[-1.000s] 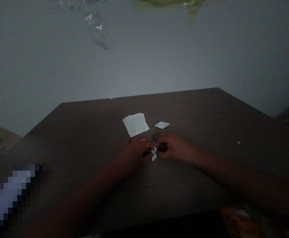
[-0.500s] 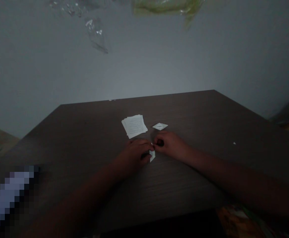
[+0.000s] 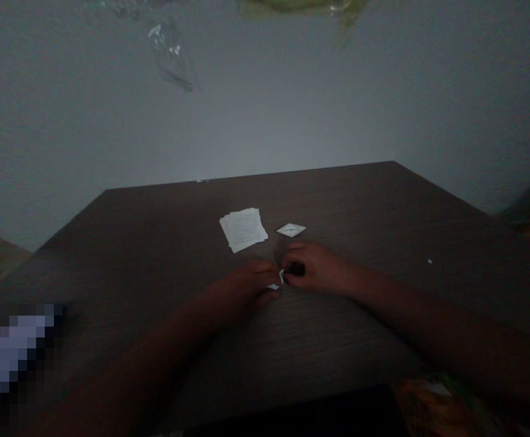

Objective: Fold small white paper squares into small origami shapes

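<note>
A small folded piece of white paper [image 3: 273, 286] lies between my two hands, mostly hidden by fingers. My left hand [image 3: 256, 280] is closed over it, with the thumb on the near side. Fingers curled, my right hand [image 3: 308, 266] pinches the paper's right end, where a narrow bit shows. Just beyond the right hand rests a folded paper diamond [image 3: 291, 230] with a crease along its middle. Farther left, past my left hand, is a stack of printed paper squares [image 3: 244, 229], slightly fanned.
The dark wooden table [image 3: 164, 230] meets a grey wall at its far edge. A tiny white scrap [image 3: 430, 261] lies to the right. A pixelated object [image 3: 14, 358] sits at the left. Clear plastic [image 3: 171, 57] hangs on the wall.
The paper between my hands has turned and is now more covered by the left fingers. My right hand has stayed close beside it. The view has shifted slightly.
</note>
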Demonstrator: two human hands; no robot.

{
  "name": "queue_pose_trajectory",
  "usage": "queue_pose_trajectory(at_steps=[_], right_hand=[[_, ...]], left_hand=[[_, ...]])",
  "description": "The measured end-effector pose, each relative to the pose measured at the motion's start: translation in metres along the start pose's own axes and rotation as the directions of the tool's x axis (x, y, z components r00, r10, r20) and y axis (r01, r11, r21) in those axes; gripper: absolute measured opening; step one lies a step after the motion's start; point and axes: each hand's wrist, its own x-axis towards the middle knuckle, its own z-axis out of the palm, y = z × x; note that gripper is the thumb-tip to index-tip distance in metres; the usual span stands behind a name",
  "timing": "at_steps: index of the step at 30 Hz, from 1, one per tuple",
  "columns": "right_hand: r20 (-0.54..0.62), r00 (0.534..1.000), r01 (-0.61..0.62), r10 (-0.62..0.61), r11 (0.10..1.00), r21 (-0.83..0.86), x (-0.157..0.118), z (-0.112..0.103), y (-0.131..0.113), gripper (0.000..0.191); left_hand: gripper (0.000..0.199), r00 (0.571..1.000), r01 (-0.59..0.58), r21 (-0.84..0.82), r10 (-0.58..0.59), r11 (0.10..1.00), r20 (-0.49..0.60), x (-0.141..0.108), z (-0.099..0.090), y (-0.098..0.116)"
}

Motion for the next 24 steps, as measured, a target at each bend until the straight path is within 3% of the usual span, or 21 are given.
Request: queue_pose_trajectory(at_steps=[16,24], right_hand=[[-0.071,0.973,-0.220,0.221,0.975,0.031,0.010,0.011,-0.009,0.017],[-0.037,0.947,-0.316,0.318,0.948,0.040,0.019,0.005,0.000,0.015]], left_hand=[[0.014,0.997,0.007,0.164,0.006,0.986,-0.077,0.004,0.010,-0.011],[0.017,0.999,0.019,0.194,-0.010,0.981,-0.046,0.003,0.004,-0.003]])
